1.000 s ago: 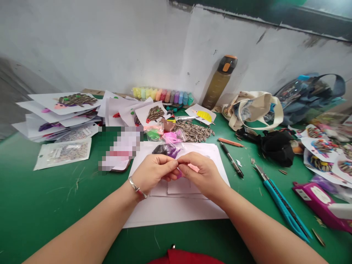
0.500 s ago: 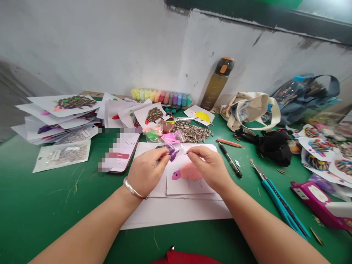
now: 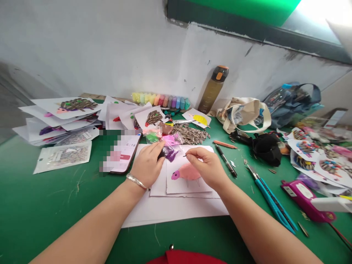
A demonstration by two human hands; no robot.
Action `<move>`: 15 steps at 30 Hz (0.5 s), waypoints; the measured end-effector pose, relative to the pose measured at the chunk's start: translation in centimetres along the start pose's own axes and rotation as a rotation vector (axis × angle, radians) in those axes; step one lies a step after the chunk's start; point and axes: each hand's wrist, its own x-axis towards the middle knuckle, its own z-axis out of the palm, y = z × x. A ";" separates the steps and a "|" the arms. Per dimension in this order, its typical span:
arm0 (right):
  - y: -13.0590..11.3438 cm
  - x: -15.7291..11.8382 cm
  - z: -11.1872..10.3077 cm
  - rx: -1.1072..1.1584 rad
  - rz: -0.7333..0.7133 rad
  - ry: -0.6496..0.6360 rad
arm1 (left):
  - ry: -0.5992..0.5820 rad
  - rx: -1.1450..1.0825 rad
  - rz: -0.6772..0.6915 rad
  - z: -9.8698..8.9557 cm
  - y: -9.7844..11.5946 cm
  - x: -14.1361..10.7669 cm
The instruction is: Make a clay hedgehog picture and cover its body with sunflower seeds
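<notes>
Since half a second ago, the left hand has dropped from its raised pinch onto the clay bags, while the right hand has stayed much where it was. At the left of the frame lies a stack of pictures, with a speckled packet in front and a phone nearer the middle. The left hand has its fingers stretched out beside a black lump, partly covering it; whether they grip it, I cannot tell. Just right sits a purple clay bag. In the centre, the pink animal picture lies on white paper, its upper right side hidden by the right hand, whose thumb and forefinger pinch a tiny dark bit. Behind are seeds and a bottle. Farther right lie a pen, a cloth bag, a blue cutter and a purple device.
</notes>
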 end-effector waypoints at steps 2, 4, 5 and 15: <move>-0.6 0.4 -0.3 0.032 0.028 0.000 | 0.047 -0.046 0.037 -0.4 0.4 0.0; -1.5 0.8 -0.6 0.056 0.034 0.009 | 0.094 -0.102 0.096 -0.8 0.9 -0.1; -1.9 1.1 -0.6 0.066 0.028 0.023 | 0.118 -0.127 0.129 -1.0 1.2 -0.1; -2.0 0.8 1.3 0.293 0.021 0.133 | 0.125 -0.214 0.232 -1.5 2.8 -0.5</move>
